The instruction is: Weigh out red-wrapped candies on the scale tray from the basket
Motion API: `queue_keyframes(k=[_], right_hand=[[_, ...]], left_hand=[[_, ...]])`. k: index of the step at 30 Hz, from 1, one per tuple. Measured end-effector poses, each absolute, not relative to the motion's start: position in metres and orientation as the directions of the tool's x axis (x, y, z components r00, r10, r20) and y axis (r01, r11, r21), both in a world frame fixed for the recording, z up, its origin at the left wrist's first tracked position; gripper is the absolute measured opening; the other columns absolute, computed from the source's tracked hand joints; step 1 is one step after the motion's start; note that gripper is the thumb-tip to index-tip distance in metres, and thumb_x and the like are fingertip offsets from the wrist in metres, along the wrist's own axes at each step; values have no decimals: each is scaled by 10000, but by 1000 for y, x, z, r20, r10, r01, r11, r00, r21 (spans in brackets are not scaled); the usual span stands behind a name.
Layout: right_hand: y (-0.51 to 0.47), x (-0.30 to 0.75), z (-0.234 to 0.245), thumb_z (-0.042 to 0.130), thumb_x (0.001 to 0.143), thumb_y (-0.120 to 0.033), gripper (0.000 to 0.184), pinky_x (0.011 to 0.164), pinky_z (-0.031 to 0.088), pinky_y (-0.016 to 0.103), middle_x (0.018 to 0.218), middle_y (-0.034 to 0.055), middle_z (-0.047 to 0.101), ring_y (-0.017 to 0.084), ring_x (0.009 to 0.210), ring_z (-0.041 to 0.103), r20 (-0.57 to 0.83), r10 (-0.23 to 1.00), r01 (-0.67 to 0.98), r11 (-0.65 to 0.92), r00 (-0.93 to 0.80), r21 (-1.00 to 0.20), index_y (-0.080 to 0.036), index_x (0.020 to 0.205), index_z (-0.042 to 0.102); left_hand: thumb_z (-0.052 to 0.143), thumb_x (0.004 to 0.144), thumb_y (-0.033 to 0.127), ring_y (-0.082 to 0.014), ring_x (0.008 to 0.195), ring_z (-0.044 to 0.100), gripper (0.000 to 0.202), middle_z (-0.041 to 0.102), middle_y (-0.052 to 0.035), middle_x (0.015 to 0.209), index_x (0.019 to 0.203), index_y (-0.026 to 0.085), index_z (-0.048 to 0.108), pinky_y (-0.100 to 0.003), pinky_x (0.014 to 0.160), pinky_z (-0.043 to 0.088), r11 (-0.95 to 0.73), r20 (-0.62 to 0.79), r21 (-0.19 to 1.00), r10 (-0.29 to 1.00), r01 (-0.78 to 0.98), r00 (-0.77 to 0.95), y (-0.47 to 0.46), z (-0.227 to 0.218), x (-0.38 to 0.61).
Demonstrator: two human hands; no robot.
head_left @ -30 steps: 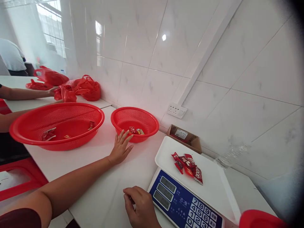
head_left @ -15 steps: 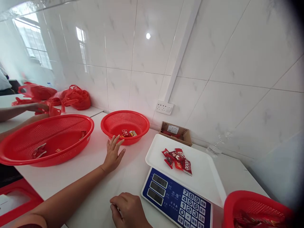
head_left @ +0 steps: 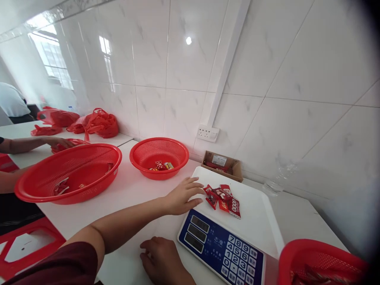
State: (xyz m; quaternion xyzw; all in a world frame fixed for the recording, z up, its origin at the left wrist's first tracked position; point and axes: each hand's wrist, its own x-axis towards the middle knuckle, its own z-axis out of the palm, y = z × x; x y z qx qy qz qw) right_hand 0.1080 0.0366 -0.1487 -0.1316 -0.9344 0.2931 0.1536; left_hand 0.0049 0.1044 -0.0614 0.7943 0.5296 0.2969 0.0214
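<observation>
A white weighing scale point(head_left: 261, 221) with a blue keypad panel point(head_left: 221, 247) stands on the white counter. Several red candy packets point(head_left: 224, 198) lie in a small heap on its pan. My left hand point(head_left: 182, 196) reaches across to the pan's left edge, fingers spread and empty, fingertips just short of the packets. My right hand point(head_left: 162, 261) rests on the counter by the scale's front left corner, fingers curled under; what is in them, if anything, is hidden.
A small red basket point(head_left: 178, 148) with a few candies and a large red basket point(head_left: 29, 190) stand to the left. Another red basket point(head_left: 323, 261) sits at the lower right. A cardboard box point(head_left: 234, 168) lies by the wall. A co-worker's hand point(head_left: 61, 142) touches red bags point(head_left: 99, 122).
My left hand has moved right, from beside the small red basket to the scale's pan next to the candy packets. My right hand has stayed put. The view swung slightly.
</observation>
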Motion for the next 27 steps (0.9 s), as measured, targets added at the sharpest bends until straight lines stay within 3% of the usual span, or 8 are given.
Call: queue_keyframes(k=[3,6,9,11,16,20,24,27], right_hand=[[38,110,-145,572,759,-250,271,707,506,303,819,33,720,188,719,665,160,362,171,728,-918,-664,-272,1006,681],[40,111,-144,583,745,-229,282,719,505,292,817,23,718,171,709,660,124,392,185,661,-912,-727,-262,1008,680],[42,112,-144,585,735,-218,288,697,506,266,821,20,714,151,682,653,94,414,195,602,-905,-774,-250,1005,681],[42,112,-144,575,735,-206,293,672,505,244,825,22,710,137,663,646,87,427,192,569,-900,-799,-242,1005,681],[43,112,-146,559,725,-176,312,653,507,232,824,26,706,130,651,639,69,463,202,510,-884,-836,-234,1005,684],[44,111,-150,553,731,-183,293,633,504,236,805,15,705,130,641,631,60,472,202,484,-879,-852,-242,986,685],[45,111,-151,541,745,-185,290,633,503,235,796,12,699,128,647,628,57,485,200,461,-873,-864,-246,994,676],[45,112,-150,554,746,-198,274,629,503,230,793,21,698,130,656,630,43,489,208,447,-871,-870,-230,989,675]], left_hand=[[439,901,389,-226,1355,249,383,517,-47,1313,1230,208,516,-418,1121,172,-539,328,368,838,757,437,124,-46,24],[425,894,452,-279,1378,168,542,393,-86,1415,1360,181,375,-474,1114,131,-583,175,357,809,730,560,142,-39,37],[376,888,523,-315,1384,113,632,279,-96,1475,1420,204,257,-532,1092,111,-561,42,337,812,757,583,156,-41,41],[360,886,536,-327,1378,130,628,284,-89,1474,1421,223,255,-539,1085,119,-524,-9,327,830,786,557,162,-44,37],[364,888,525,-333,1337,246,522,432,-62,1382,1344,276,401,-512,1058,208,-475,-30,308,861,824,508,165,-45,15],[381,885,511,-310,1315,291,507,462,-91,1350,1305,235,448,-467,1052,249,-469,12,309,872,828,490,163,-43,3],[404,853,568,-333,1365,168,662,279,-164,1458,1379,175,324,-501,1078,183,-465,45,346,876,815,480,166,-46,12],[383,835,617,-336,1387,31,744,133,-160,1507,1424,196,212,-558,1077,106,-479,33,375,863,794,505,172,-49,29]])
